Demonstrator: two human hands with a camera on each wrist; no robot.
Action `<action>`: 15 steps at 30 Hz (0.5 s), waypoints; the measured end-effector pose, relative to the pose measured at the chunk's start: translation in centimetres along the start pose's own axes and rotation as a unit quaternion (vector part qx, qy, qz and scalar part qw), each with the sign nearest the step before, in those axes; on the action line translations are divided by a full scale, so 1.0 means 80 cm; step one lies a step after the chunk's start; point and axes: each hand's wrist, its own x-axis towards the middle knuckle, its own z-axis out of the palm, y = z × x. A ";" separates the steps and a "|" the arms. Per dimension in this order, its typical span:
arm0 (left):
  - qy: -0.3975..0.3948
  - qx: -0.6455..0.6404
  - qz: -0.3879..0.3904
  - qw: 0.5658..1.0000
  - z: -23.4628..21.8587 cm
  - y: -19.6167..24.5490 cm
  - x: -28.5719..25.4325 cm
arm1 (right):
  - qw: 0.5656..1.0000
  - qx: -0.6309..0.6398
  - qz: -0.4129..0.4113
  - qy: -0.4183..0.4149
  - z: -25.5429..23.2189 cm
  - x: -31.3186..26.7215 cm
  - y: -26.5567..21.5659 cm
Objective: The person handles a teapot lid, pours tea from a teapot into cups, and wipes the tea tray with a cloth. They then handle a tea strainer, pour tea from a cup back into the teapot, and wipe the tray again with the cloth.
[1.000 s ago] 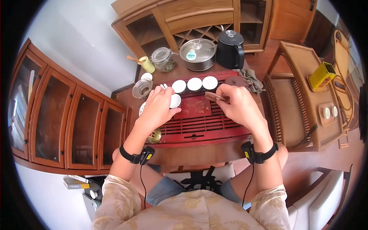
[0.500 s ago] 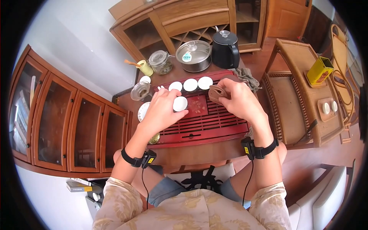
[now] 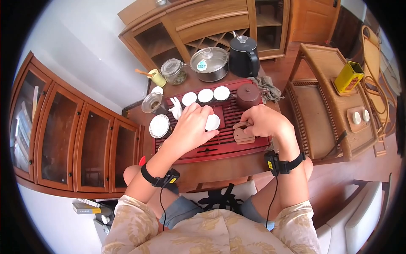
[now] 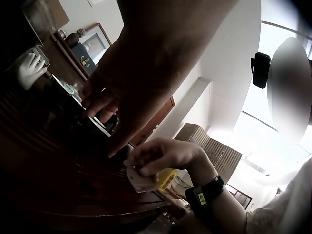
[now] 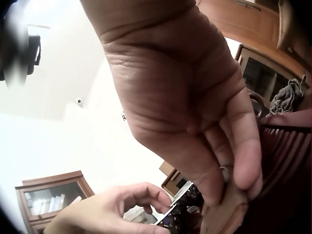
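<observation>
Head view shows your right grip (image 3: 263, 122) pinching the flat brown pieces (image 3: 244, 137) between thumb and fingers, over the right part of the red slatted tray (image 3: 253, 149); you cannot tell whether they touch the slats. The right wrist view gives the same narrow pinch on them. Your left grip (image 3: 192, 127) holds a white cup (image 3: 212, 122) between spread thumb and fingers, over the middle of the tray. It is too dark under the hand in the left wrist view to make out the cup.

Beyond your hands, three white cups (image 3: 205, 95) stand in a row along the tray's far side, with a brown teapot (image 3: 248, 95) to their right. A white figure (image 3: 176, 108) and a patterned bowl (image 3: 159, 126) sit to your left. Behind the tray, the bench carries a glass-lidded pot (image 3: 211, 73) and a black kettle (image 3: 243, 59).
</observation>
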 end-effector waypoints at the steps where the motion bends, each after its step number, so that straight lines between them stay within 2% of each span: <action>1: 0.000 -0.001 -0.002 1.000 0.000 0.000 0.000 | 1.000 -0.008 0.005 0.007 0.003 0.001 0.004; 8: 0.006 -0.002 -0.028 1.000 -0.001 -0.003 -0.003 | 0.999 -0.028 0.037 0.013 0.003 0.000 0.003; 12: 0.087 -0.005 0.005 0.996 -0.016 -0.014 -0.011 | 0.998 -0.053 0.032 0.023 0.005 0.001 0.005; 15: 0.145 -0.029 -0.006 0.989 -0.044 -0.019 -0.031 | 0.996 -0.063 0.059 0.009 -0.005 -0.006 -0.004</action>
